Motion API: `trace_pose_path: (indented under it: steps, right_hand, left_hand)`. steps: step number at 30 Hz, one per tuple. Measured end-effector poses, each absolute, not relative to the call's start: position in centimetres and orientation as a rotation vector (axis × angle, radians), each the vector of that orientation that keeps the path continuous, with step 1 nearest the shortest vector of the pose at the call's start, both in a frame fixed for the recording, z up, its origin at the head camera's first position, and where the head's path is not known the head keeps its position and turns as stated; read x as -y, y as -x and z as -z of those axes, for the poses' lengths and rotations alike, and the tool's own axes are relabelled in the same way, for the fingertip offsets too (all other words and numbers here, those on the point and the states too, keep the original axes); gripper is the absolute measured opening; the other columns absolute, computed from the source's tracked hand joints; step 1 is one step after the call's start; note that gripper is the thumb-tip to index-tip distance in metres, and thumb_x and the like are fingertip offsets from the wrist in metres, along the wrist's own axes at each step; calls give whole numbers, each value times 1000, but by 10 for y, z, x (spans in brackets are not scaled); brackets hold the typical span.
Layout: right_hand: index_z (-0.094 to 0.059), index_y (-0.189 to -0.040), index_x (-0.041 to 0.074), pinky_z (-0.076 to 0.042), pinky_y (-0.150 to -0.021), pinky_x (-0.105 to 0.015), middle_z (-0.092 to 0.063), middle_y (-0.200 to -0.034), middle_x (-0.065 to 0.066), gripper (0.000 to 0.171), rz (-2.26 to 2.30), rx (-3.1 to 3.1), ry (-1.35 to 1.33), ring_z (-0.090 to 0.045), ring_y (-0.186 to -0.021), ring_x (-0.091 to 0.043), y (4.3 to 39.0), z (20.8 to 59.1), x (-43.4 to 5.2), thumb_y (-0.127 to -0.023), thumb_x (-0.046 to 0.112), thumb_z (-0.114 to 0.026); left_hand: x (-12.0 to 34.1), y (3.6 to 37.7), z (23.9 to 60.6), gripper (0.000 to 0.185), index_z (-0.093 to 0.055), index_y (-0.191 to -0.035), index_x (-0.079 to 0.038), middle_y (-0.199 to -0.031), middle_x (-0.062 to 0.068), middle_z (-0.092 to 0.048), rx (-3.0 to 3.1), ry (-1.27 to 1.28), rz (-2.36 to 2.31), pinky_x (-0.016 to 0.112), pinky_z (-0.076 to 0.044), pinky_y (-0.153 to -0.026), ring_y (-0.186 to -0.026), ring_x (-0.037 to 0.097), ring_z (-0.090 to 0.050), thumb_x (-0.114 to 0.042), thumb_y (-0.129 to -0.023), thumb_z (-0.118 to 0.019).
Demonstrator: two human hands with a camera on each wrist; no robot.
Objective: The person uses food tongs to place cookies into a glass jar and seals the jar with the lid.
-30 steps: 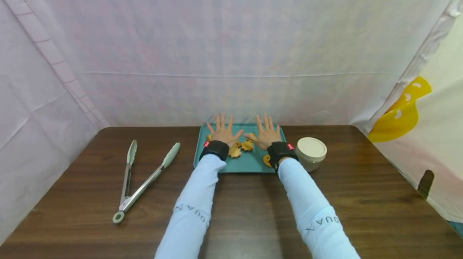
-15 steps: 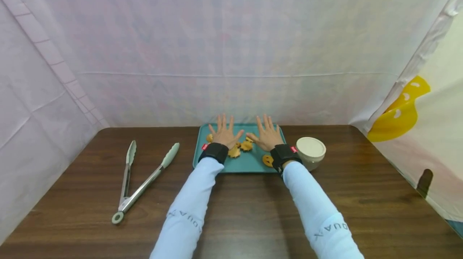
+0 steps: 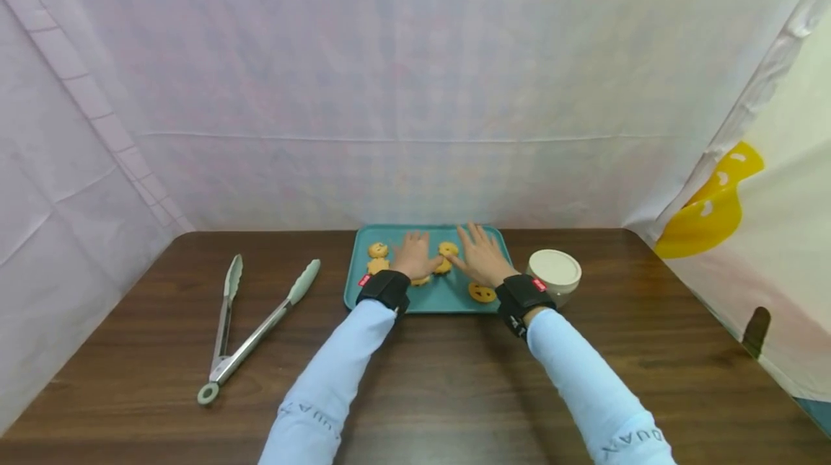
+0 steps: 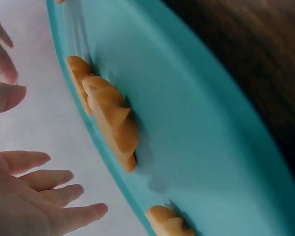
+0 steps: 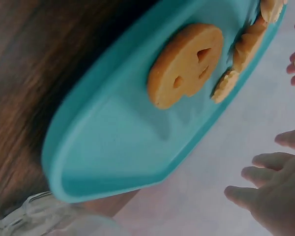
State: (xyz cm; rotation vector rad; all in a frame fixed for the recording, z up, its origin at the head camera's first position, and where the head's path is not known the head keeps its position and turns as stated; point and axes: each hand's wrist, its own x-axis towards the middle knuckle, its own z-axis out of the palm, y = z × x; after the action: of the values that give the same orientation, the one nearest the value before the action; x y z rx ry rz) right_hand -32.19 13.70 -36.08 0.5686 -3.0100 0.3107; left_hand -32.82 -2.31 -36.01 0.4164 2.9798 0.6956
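Note:
My left hand reaches over the middle of a teal tray, with fingers extended and partly hiding the cookies below. My right hand hovers over the tray's right half, its fingers spread and thumb pointing toward the left hand. Neither hand holds anything; both wrist views show the fingers above the tray. A round golden-brown cookie with cut-out holes lies near the tray's front right corner. Two small cookies sit at the left, and a scalloped cookie lies by others in the middle.
Metal tongs with pale green tips lie spread on the dark wooden table to the left. A clear container with a white lid stands beside the tray's right edge. A pale cloth backdrop hangs behind the table.
My left hand has shifted right and nearer to me, uncovering the cookies at the tray's left. The right hand has tilted, with its wrist moving right. The cookies stay on the tray.

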Motion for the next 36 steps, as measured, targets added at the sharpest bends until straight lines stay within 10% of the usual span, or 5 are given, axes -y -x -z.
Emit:
trace_pose_path:
  steps: [11, 16, 23, 36]
  right_hand:
    - [-28, -137, -4, -23, -102, -51, -25, -138, -30, 62, -268, 2937, -678, -24, -127, -42, 302, 364, -155, -93, 37, -45]
    - [-37, -131, -7, -31, -98, -50, -33, -132, -32, 58, -250, 2834, -709, -33, -121, -44, 292, 362, -166, -90, 33, -51]
    - [-41, -127, -9, -29, -98, -52, -38, -126, -34, 58, -276, 2739, -715, -33, -119, -47, 281, 354, -178, -87, 30, -57]
    - [-49, -120, -8, -23, -98, -58, -40, -124, -34, 52, -332, 2651, -545, -31, -120, -47, 264, 352, -216, -82, 24, -64]
  left_hand:
    - [21, 310, 359, 52, -37, -133, 4, -124, 23, -49, -2893, -505, -1020, 36, -44, -87, -94, 29, -59, -23, -91, -51]
    - [18, 304, 358, 47, -44, -128, 3, -110, 23, -58, -2857, -535, -1097, 32, -46, -67, -59, 19, -51, -23, -89, -53]
    - [7, 298, 360, 44, -48, -124, 4, -122, 20, -51, -2864, -646, -1175, 41, -40, -92, -113, 33, -47, -21, -88, -55]
    - [-28, 287, 363, 50, -40, -128, 2, -121, 20, -51, -2683, -728, -1373, 36, -44, -86, -108, 32, -50, -18, -86, -59]
